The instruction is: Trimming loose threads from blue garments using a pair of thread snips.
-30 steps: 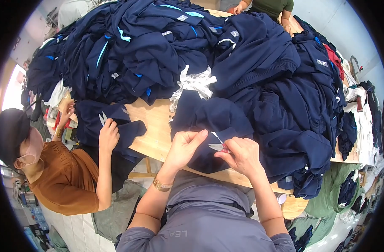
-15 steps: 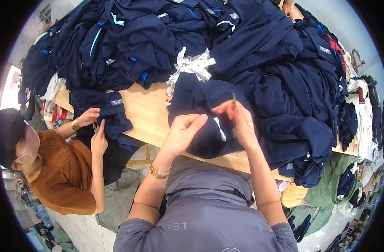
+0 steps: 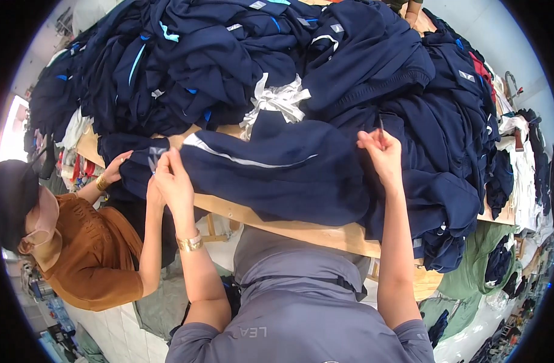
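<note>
Over the pale wooden table (image 3: 343,236), my left hand (image 3: 173,174) pinches white-striped navy cloth (image 3: 271,187). My right hand (image 3: 383,156) grips slim, blurred snips (image 3: 381,123).

There's one view here (wide fisheye, dark at its rim), looking steeply down from the wearer's head, close over the grey shirt (image 3: 313,311) and out across the wooden surface (image 3: 343,237).

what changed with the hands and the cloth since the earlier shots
The left hand moved left, the right hand right and forward, with the snips seemingly in it. The navy garment spread leftward, showing a long white stripe. The white strips stayed put.
</note>
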